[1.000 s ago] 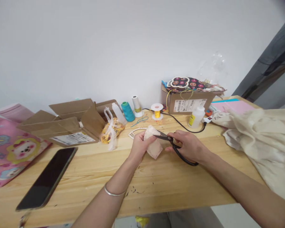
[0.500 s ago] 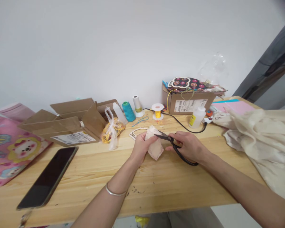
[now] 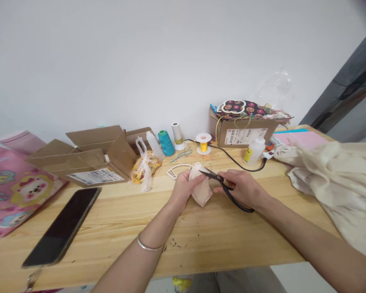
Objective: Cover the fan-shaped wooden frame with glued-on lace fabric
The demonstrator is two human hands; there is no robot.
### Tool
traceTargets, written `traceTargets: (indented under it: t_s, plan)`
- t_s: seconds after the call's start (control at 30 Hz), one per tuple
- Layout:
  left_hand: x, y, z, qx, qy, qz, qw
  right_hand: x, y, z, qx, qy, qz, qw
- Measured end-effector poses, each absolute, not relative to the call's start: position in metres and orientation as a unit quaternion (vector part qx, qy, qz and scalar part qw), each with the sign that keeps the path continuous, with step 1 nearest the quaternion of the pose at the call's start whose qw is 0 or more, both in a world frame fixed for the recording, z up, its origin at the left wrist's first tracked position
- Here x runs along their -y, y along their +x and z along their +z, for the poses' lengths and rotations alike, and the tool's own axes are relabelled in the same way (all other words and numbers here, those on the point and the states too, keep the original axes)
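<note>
My left hand (image 3: 181, 188) is closed on a small pale pink stuffed fabric pouch (image 3: 202, 190), holding it just above the wooden table (image 3: 201, 232). My right hand (image 3: 242, 188) grips black scissors (image 3: 224, 189) by their loop handles. The blades point left and their tips rest at the top of the pouch. A silver bangle (image 3: 149, 245) is on my left wrist.
A phone (image 3: 62, 225) lies at the front left, near a pink cartoon bag (image 3: 14, 191) and open cardboard boxes (image 3: 91, 160). Thread spools (image 3: 166, 143), a yellow spool (image 3: 203, 143), a glue bottle (image 3: 253, 151), a labelled box (image 3: 244, 132) and cream cloth (image 3: 338, 179) line the back and right.
Both hands have shifted slightly to the right with the pouch and scissors; the scissor tips stay at the pouch's top edge.
</note>
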State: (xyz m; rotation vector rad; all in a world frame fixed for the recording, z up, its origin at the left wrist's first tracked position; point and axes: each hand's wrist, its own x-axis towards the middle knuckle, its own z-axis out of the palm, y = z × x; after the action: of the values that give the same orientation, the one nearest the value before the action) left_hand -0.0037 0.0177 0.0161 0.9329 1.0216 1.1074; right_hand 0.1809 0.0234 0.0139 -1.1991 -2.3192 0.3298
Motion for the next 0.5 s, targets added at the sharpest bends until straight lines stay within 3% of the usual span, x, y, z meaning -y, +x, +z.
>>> traceTargets:
  t_s: [0.5]
  plan:
    - [-0.0178,-0.0048,0.0132,-0.433,0.420,0.486,0.632,-0.0229,0.1820,0.0154,0.864,-0.432,0.092,0.239]
